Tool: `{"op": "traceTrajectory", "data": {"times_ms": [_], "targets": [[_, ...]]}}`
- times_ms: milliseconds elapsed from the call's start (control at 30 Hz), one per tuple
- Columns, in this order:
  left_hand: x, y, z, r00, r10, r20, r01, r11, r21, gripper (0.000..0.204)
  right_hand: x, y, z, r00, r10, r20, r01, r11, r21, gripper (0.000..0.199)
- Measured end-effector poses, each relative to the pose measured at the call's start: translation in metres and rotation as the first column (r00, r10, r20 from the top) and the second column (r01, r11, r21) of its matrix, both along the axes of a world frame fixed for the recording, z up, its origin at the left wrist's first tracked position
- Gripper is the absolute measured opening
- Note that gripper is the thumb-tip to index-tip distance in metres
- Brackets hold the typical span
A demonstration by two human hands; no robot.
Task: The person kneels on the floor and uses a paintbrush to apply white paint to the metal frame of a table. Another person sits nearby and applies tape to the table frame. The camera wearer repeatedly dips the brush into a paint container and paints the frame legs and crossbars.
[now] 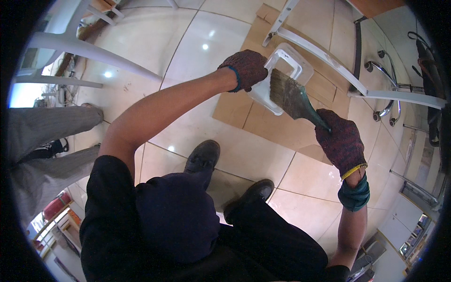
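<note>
My left hand (pixel 244 69), in a dark knitted work glove, is closed on the left edge of a white plastic tub (pixel 276 109). The tub looks tilted, and white paint-like stuff shows in it. In my right hand (pixel 342 138), gloved alike with a yellow cuff edge, is a wide paintbrush (pixel 297 99) with a green handle. Its brown bristles point up and left, over the tub. Whether they touch the tub's inside I cannot tell.
Flattened cardboard (pixel 263 122) lies on the tiled floor below the tub. A white metal frame (pixel 324 52) crosses above it. A white chair (pixel 101 56) stands at left, near another person's grey trouser legs (pixel 51 129). A wheeled chair base (pixel 387 84) is at far right.
</note>
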State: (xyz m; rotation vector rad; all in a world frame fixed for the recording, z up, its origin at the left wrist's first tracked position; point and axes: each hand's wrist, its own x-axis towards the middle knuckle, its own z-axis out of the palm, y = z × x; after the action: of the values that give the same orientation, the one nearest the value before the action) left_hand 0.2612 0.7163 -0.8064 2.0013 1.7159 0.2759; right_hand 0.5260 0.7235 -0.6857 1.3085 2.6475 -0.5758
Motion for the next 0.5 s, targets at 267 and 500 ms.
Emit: {"op": "traceTrajectory", "data": {"times_ms": [267,500], "targets": [[0.009,0.007,0.024,0.948,0.273,0.162,-0.2,0.91,-0.364,0.018,-0.005,-0.003,0.0,0.998,-0.039,0.056,0.04,0.999,-0.016,0.033],[0.003,0.007,-0.005,0.998,0.03,0.061,-0.024,0.994,-0.109,0.03,-0.006,-0.008,-0.001,0.995,-0.055,0.077,0.055,0.998,0.01,0.033]]}}
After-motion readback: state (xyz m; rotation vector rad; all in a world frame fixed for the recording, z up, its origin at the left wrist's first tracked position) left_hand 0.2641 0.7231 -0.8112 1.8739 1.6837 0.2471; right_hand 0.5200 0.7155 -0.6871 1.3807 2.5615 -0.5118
